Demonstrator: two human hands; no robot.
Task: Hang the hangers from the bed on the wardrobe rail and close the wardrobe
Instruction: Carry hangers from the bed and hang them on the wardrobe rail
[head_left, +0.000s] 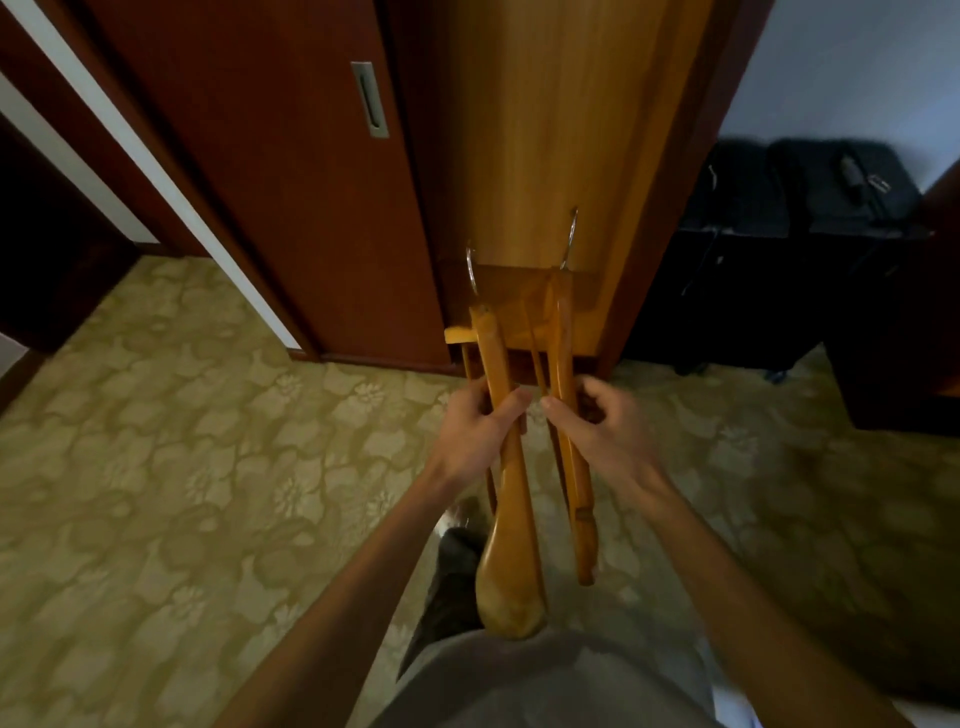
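I stand facing the wardrobe with a wooden hanger in each hand. My left hand (478, 421) grips a broad-shouldered wooden hanger (506, 519) around its middle, its metal hook pointing up and away. My right hand (597, 426) grips a second wooden hanger (574, 499) the same way, its metal hook also pointing up. Both hangers are held edge-on, side by side, in front of the open wardrobe interior (550, 145), a light wood panel. The sliding wardrobe door (291, 182), dark reddish with a recessed metal handle (370, 98), stands to the left. The rail is out of view.
A patterned yellowish carpet (182, 441) covers the floor. A dark luggage stand with black bags (800, 208) stands to the right of the wardrobe. A dark doorway and white frame lie at the far left. My leg and shoe show below the hangers.
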